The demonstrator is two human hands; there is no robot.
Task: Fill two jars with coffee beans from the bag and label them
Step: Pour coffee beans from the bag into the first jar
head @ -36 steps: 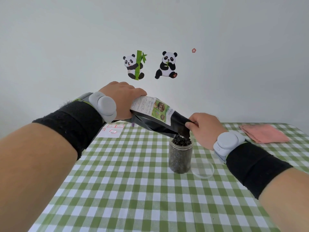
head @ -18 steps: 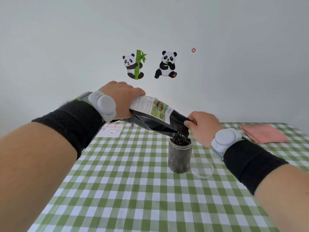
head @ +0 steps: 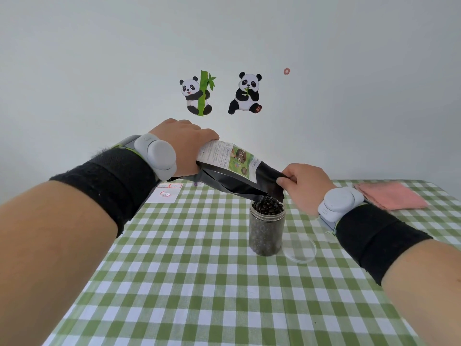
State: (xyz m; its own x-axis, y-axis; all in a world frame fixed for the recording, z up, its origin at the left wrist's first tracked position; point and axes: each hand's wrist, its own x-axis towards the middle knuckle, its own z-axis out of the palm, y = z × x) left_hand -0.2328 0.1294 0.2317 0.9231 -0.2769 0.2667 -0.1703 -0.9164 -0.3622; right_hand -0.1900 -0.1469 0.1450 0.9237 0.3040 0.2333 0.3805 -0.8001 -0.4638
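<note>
While my left hand [head: 185,146] grips the bag's [head: 239,174] raised bottom, my right hand [head: 303,187] pinches its mouth. Beans [head: 267,208] heap at the jar's [head: 266,233] rim.

A green-and-white checked cloth [head: 199,283] covers the bench. A folded pink cloth [head: 391,196] lies flat near the far right corner. On the pale wall [head: 99,58] behind are two panda stickers side by side, one [head: 195,96] hugging a bamboo stalk, one [head: 247,93] sitting, and a small pink flower sticker [head: 287,71] up to their right.
</note>
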